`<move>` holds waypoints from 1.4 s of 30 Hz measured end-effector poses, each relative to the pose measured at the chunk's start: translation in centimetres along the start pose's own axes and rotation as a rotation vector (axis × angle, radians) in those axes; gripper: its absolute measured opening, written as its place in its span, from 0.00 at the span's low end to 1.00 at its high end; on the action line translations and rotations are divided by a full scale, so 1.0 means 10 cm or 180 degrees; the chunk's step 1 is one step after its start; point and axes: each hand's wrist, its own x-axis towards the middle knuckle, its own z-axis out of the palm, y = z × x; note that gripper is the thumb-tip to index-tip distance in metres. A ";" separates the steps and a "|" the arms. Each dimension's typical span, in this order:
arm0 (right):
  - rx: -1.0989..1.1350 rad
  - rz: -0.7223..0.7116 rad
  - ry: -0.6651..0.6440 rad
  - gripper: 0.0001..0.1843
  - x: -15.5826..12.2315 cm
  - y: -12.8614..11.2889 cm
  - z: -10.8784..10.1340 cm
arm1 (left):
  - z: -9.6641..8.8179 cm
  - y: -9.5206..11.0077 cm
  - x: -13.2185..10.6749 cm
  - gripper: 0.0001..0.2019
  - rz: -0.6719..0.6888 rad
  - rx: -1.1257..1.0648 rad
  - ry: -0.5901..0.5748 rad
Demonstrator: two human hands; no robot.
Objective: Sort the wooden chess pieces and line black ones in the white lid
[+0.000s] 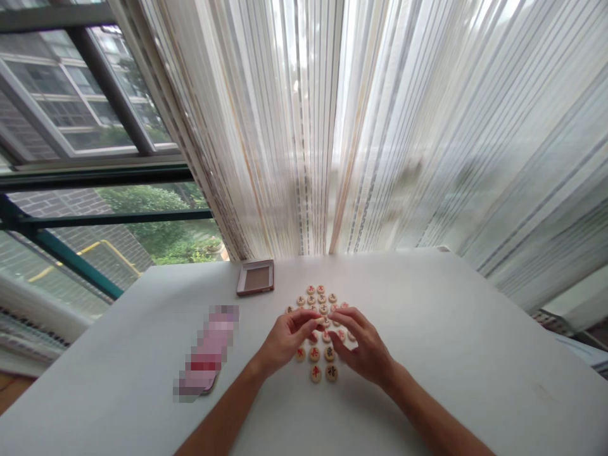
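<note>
Round wooden Chinese chess pieces (pixel 314 354) with red or black characters lie flat in rows on the white table, forming a rounded, roughly diamond-like cluster. Above the middle of it, my left hand (pixel 287 335) pinches one pale Chinese chess piece (pixel 320 321), tilted edge-on between thumb and fingertips. My right hand (pixel 363 351) hovers over the cluster's right side, thumb and fingers apart, close to the held piece. Whether its fingertips touch anything is hard to make out. Both hands cover part of the middle rows. Nearest me lie a red piece (pixel 316 373) and a black piece (pixel 331 372).
A shallow open box or lid (pixel 256 292) with a brown inside rests at the table's back left. Left of my hands is a pink, pixelated flat object (pixel 209 351). Striped sheer curtains (pixel 327 126) hang behind the white table (pixel 427 304), beside an open window.
</note>
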 end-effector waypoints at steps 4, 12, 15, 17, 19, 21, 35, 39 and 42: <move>0.0198 -0.0099 -0.0191 0.22 -0.02 -0.12 0.11 | 0.06 -0.07 -0.11 0.19 -0.0093 -0.0504 0.0074; 0.0267 0.0056 -0.0291 0.18 -0.06 -0.13 0.14 | 0.16 -0.15 -0.20 0.18 -0.0062 -0.0339 0.0408; 0.0304 0.0146 -0.0289 0.18 -0.07 -0.12 0.16 | 0.23 -0.18 -0.25 0.18 -0.0046 -0.0277 0.0434; 0.0299 0.0174 -0.0217 0.19 -0.07 -0.11 0.16 | 0.27 -0.17 -0.26 0.18 -0.0055 -0.0365 0.0391; 0.0289 0.0144 -0.0149 0.19 -0.06 -0.11 0.14 | 0.27 -0.15 -0.26 0.18 -0.0103 -0.0545 0.0316; 0.0267 0.0075 -0.0144 0.19 -0.05 -0.13 0.11 | 0.19 -0.12 -0.23 0.17 -0.0148 -0.0676 0.0317; 0.0178 0.0273 -0.0070 0.16 -0.04 -0.01 0.07 | -0.45 -0.13 -0.11 0.21 -0.0064 0.0024 0.1059; 0.0208 0.0301 -0.0094 0.15 -0.04 0.00 0.08 | -0.32 -0.09 -0.17 0.21 0.0015 0.0356 0.0698; 0.0249 0.0309 -0.0171 0.15 -0.04 -0.02 0.08 | -0.21 -0.05 -0.22 0.18 0.0164 0.0807 0.0397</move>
